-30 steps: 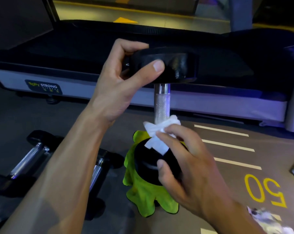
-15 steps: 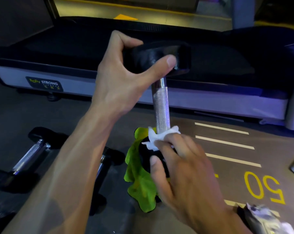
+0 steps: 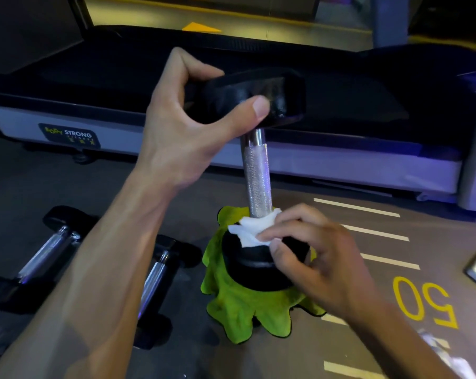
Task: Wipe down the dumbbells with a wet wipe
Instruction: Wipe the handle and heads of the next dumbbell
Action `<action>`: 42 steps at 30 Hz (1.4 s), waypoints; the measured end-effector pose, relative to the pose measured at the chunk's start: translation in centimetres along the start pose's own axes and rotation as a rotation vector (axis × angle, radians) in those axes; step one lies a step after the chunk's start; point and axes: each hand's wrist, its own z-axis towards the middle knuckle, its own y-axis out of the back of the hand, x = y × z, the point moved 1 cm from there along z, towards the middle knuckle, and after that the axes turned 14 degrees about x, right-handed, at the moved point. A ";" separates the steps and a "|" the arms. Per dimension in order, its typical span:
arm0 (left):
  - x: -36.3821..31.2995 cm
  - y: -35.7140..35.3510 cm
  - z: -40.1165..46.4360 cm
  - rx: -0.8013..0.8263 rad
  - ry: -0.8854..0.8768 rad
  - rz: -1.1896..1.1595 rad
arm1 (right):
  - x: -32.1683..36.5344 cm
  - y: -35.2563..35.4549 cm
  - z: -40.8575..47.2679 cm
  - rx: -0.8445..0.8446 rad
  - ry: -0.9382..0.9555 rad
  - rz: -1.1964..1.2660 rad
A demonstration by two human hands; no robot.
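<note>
A black dumbbell (image 3: 257, 170) with a knurled silver handle stands upright on a green cloth (image 3: 247, 307) on the floor. My left hand (image 3: 187, 127) grips its top head from the left, thumb across the front. My right hand (image 3: 319, 258) pinches a white wet wipe (image 3: 254, 228) against the top of the lower head, right at the foot of the handle. The far side of the lower head is hidden by the wipe and my fingers.
Two more dumbbells (image 3: 48, 253) (image 3: 154, 280) lie on the floor at the left, partly behind my left forearm. A treadmill deck (image 3: 67, 132) runs across the back. The floor at the right carries white stripes, a yellow "50" (image 3: 425, 302), and crumpled wrapping (image 3: 450, 356) near the lower right corner.
The wipe has slid round the base of the handle onto the lower head. My right hand has shifted right and lower. My left hand keeps its grip on the top head.
</note>
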 end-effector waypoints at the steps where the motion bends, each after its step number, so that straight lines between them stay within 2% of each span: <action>1: 0.1 0.2 -0.1 0.020 -0.016 -0.017 | -0.4 0.3 0.1 0.000 -0.032 0.090; 4: 0.2 0.7 -0.4 0.090 -0.067 -0.084 | -1.4 0.6 0.6 0.015 -0.077 0.240; 9: 0.7 1.4 -0.8 0.135 -0.095 -0.151 | -0.6 1.1 2.6 -0.005 -0.007 0.283; 14: 0.8 1.4 -0.7 0.156 -0.100 -0.159 | 2.1 1.2 5.1 -0.193 0.096 0.068; 16: 0.9 1.4 -0.5 0.149 -0.111 -0.172 | 1.3 0.6 3.7 -0.104 0.061 0.060; 19: 1.1 1.4 -0.6 0.153 -0.115 -0.191 | 0.3 0.9 2.2 0.160 -0.024 0.047; 20: 1.1 1.3 -0.6 0.154 -0.115 -0.204 | 0.4 1.4 2.6 0.192 -0.017 0.040; 21: 1.0 1.1 -0.6 0.159 -0.116 -0.219 | 0.7 1.9 3.3 0.164 0.006 0.056; 23: 0.9 1.1 -0.6 0.167 -0.114 -0.227 | 1.4 2.6 5.0 -0.026 0.070 0.098; 25: 0.8 1.0 -0.5 0.177 -0.108 -0.220 | 1.9 2.7 5.8 -0.199 0.113 0.059; 26: 0.8 1.0 -0.5 0.177 -0.107 -0.219 | 1.9 2.4 5.6 -0.234 0.119 0.030; 31: 1.1 0.9 -0.7 0.137 -0.116 -0.232 | 1.1 0.7 2.7 -0.074 0.052 -0.077; 37: 0.8 0.5 -0.5 0.146 -0.103 -0.231 | 2.5 0.1 4.2 -0.206 0.134 -0.201; 42: 0.5 0.2 -0.6 0.150 -0.100 -0.250 | 2.0 -1.5 2.4 -0.155 0.149 -0.276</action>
